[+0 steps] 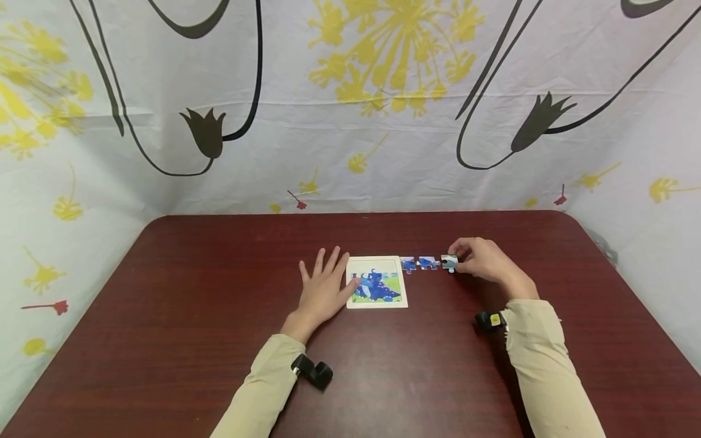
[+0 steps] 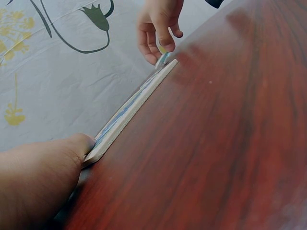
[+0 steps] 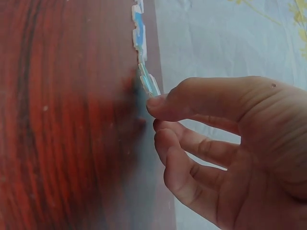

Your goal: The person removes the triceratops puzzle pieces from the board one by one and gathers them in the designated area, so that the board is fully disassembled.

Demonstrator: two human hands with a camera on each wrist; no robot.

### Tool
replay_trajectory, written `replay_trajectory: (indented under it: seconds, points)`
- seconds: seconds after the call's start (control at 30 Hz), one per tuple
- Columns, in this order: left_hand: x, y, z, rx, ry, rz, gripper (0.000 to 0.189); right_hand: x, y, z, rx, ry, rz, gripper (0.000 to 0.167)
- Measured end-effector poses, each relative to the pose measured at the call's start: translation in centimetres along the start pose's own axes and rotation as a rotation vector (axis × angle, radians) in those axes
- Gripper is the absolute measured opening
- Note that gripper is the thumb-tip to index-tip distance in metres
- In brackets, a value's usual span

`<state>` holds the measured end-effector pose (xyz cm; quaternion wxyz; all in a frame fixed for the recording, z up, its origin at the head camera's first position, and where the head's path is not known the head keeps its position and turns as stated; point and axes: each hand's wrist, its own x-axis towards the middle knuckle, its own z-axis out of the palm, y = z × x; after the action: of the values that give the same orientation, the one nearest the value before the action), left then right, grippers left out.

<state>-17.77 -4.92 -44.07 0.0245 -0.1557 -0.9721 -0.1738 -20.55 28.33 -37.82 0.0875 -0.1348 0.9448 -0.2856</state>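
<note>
right-hand grip (image 1: 484, 261) is pinching a small puzzle piece (image 1: 449, 263) by its right side, thumb and fingertip together, probably so that its printed face is lying uncovered; whether the piece is touching the counter or hanging just over it, i cannot tell. it is sitting near the counter's far edge, at the right end of a short row. two other pieces, a middle piece (image 1: 428, 263) and an inner piece (image 1: 408, 263), are lying between it and a pale puzzle tray (image 1: 378, 305), perhaps spaced out to be easy to pick up singly. the tray is lying flat near the middle of the far edge, its blue animal picture (image 1: 378, 289) facing up. left-hand grip (image 1: 323, 291) is holding nothing: its fingers are spreading straight beside the tray while its thumb is reaching over the tray's left rim, likely steadying it. around them the dark red counter (image 1: 394, 365) is running out to rounded far corners, and beyond its far edge a flowered white cloth (image 1: 328, 140) is hanging.
</note>
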Motion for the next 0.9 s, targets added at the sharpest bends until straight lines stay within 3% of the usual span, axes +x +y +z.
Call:
replay_trajectory:
  seconds: [0.9]
  points:
    - [0.04,-0.02,-0.02,-0.009,-0.007,0.003,0.07,0.29,0.58,0.41,0.032,-0.005,0.017,0.024]
